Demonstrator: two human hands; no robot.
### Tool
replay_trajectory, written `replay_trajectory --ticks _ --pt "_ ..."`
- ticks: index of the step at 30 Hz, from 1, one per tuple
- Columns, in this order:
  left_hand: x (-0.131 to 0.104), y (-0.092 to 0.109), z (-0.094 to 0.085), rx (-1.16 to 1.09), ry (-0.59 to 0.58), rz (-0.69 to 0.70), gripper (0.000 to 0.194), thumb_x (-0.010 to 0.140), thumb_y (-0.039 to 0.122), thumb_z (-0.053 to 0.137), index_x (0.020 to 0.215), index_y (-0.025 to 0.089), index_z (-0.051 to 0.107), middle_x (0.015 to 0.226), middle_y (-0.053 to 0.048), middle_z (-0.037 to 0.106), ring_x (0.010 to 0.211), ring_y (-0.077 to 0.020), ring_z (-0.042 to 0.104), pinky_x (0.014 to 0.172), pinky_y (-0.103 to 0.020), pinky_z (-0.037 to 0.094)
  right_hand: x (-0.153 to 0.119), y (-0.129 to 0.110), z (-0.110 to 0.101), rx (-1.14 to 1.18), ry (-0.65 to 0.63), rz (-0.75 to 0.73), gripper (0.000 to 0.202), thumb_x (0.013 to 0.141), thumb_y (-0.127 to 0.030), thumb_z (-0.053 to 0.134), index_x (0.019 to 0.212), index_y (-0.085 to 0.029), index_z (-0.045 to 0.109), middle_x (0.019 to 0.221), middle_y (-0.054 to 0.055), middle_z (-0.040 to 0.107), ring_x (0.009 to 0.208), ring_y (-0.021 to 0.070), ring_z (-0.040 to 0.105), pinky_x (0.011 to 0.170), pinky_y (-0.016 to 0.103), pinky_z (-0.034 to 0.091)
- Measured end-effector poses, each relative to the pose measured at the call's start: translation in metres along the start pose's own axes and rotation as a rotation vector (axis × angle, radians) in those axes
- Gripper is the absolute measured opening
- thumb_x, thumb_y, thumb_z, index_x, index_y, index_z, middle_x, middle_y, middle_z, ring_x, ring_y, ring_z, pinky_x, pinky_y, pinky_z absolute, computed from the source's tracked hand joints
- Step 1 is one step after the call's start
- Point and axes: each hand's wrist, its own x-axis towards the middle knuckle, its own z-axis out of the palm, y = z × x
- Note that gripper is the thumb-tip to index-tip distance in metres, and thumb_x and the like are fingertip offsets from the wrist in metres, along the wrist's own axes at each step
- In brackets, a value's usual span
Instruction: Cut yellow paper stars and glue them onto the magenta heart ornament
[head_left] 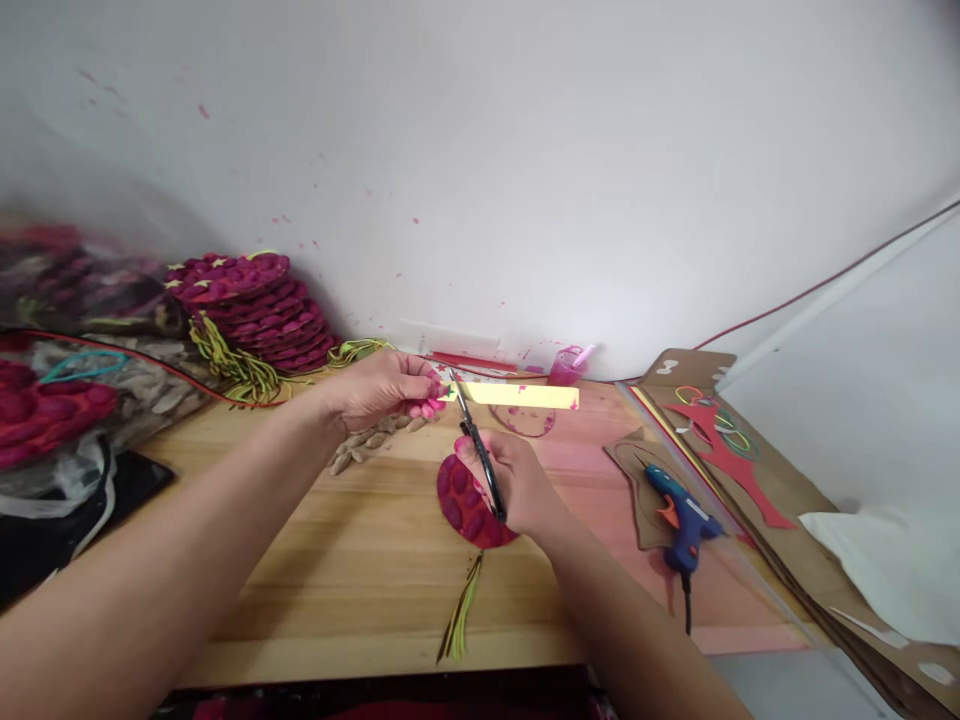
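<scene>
My left hand (390, 388) pinches the left end of a yellow paper strip (525, 396), which stretches out to the right above the table. In my right hand (517, 480) is a pair of black-handled scissors (480, 450), its blades pointing up across the strip close to my left fingertips. Pink stains mark the fingertips of both hands. Below the scissors a round magenta piece with raised oval bumps (457, 500) lies on the wood, partly hidden by my right hand. A yellow-green and brown tassel (461, 615) hangs from its near edge.
Several similar magenta rounds (255, 310) are stacked at the back left, with tassels beside them. Brown seed-like pieces (367, 440) lie near my left hand. A blue glue gun (679, 520) rests on cardboard at right, near red paper cutouts (739, 470). A pink cup (568, 366) stands by the wall.
</scene>
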Motion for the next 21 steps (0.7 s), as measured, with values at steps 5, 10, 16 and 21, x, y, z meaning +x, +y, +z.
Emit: replay_trajectory --ticks 5,10,16,21 --pt "0.032 0.031 0.018 0.123 -0.047 -0.066 0.023 0.055 0.020 0.089 0.064 0.011 0.070 0.058 -0.004 0.066 0.048 -0.0074 0.055 0.048 -0.017 0.046 0.004 0.000 -0.018 0.015 0.116 -0.079 0.044 0.088 -0.051 0.055 0.063 -0.022 0.035 0.053 -0.006 0.036 0.050 0.0102 0.035 0.047 0.024 0.025" --pt "0.075 0.040 0.032 0.183 -0.128 -0.148 0.023 0.052 0.020 0.091 0.061 0.012 0.070 0.058 -0.004 0.066 0.050 -0.0081 0.056 0.051 -0.018 0.050 0.011 0.004 -0.029 0.065 0.258 -0.101 0.044 0.088 -0.052 0.055 0.060 -0.021 0.039 0.054 -0.004 0.041 0.052 0.0112 0.039 0.049 0.024 0.028" --pt "0.114 0.035 0.042 0.250 -0.204 -0.195 0.022 0.051 0.020 0.090 0.058 0.015 0.070 0.052 -0.008 0.064 0.043 -0.0129 0.054 0.038 -0.022 0.042 0.022 0.020 -0.031 0.044 0.398 -0.017 0.051 0.088 -0.060 0.050 0.055 -0.022 0.041 0.050 -0.002 0.044 0.050 0.0131 0.042 0.047 0.026 0.028" --pt "0.125 0.033 0.051 0.259 -0.197 -0.216 0.021 0.047 0.014 0.089 0.057 0.015 0.070 0.053 -0.011 0.065 0.040 -0.0139 0.053 0.037 -0.023 0.039 0.027 0.029 -0.029 0.059 0.435 -0.013 0.055 0.089 -0.064 0.045 0.054 -0.022 0.039 0.050 -0.001 0.041 0.053 0.0137 0.039 0.048 0.026 0.024"
